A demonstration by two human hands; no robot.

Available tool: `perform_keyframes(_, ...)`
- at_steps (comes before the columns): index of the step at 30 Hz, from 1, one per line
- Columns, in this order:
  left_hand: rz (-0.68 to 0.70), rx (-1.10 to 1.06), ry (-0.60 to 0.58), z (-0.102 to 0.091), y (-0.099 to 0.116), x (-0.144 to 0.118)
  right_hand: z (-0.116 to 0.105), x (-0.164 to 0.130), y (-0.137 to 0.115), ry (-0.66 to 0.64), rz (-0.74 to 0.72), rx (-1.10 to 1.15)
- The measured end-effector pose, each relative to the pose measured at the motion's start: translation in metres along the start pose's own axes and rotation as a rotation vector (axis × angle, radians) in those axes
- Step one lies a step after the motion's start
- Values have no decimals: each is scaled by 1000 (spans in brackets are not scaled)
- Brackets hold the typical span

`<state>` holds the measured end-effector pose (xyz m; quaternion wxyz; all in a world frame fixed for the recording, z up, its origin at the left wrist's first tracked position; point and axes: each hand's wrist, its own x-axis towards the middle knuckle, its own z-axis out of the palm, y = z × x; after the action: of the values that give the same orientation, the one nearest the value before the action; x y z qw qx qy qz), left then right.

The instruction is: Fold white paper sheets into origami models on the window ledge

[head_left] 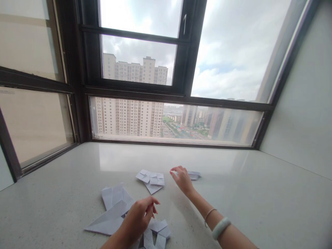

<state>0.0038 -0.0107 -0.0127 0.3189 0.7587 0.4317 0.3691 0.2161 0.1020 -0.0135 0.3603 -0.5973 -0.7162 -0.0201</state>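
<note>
The right hand point(183, 180) reaches toward the far edge of the table point(259, 193), fingers loosely spread, touching or just short of a small folded paper piece point(194, 175); whether it grips is unclear. The left hand point(140, 217) hovers near the table's near edge, fingers curled and holding nothing, above a large folded sheet point(114, 211) and a creased piece point(157, 233). Another folded piece point(151, 180) lies between the hands. This looks like picking up the far piece; closing on its thin edge needs a fine pinch.

Bare forearms; right wrist with pale bangle point(221, 227) and thin bracelet point(209, 213).
</note>
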Motion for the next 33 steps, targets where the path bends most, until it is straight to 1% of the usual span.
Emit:
perform_keyframes(1, 1, -22, -1, 0, 0, 0, 4, -4, -11, -67, -80, -8)
perform_keyframes(2, -2, -52, 2, 1, -1, 1, 8, -8, -21, -178, -198, -73)
perform_keyframes(3, -10, -94, 8, 2, -2, 2, 11, -11, -29, -264, -266, -143)
perform_keyframes(4, -25, -152, 16, 3, -3, 3, 13, -13, -36, -330, -301, -203)
perform_keyframes(6, -75, -310, 41, 5, -5, 6, 14, -15, -44, -387, -316, -264)
perform_keyframes(8, -147, -498, 57, 5, -7, 10, 11, -15, -47, -381, -295, -276)
perform_keyframes(10, -230, -679, 78, 3, -7, 13, 4, -16, -49, -354, -260, -294)
perform_keyframes(13, -354, -961, 116, -3, -3, 14, -13, -26, -58, -268, -212, -293)
perform_keyframes(15, -432, -1175, 118, -7, 1, 13, -23, -39, -71, -191, -244, -232)
perform_keyframes(16, -468, -1273, 102, -8, 4, 12, -27, -47, -78, -181, -281, -202)
perform_keyframes(18, -514, -1412, 55, -8, 6, 10, -30, -62, -94, -218, -352, -162)
perform_keyframes(19, -519, -1442, 46, -7, 7, 9, -30, -68, -100, -251, -383, -147)
perform_keyframes(21, -513, -1423, 96, -4, 4, 9, -28, -74, -110, -309, -393, -86)
perform_keyframes(22, -517, -1379, 154, -2, 2, 9, -26, -74, -112, -322, -361, -52)
perform_keyframes(24, -531, -1268, 260, -1, -4, 9, -22, -69, -112, -306, -258, -10)
perform_keyframes(26, -534, -1195, 293, -2, -8, 9, -17, -60, -106, -269, -189, -35)
perform_keyframes(27, -528, -1183, 292, -4, -9, 9, -15, -55, -102, -265, -192, -69)
perform_keyframes(29, -522, -1191, 290, -7, -11, 10, -9, -45, -93, -304, -236, -148)
perform_keyframes(33, -592, -1245, 314, -8, -13, 12, 4, -32, -79, -485, -337, -248)
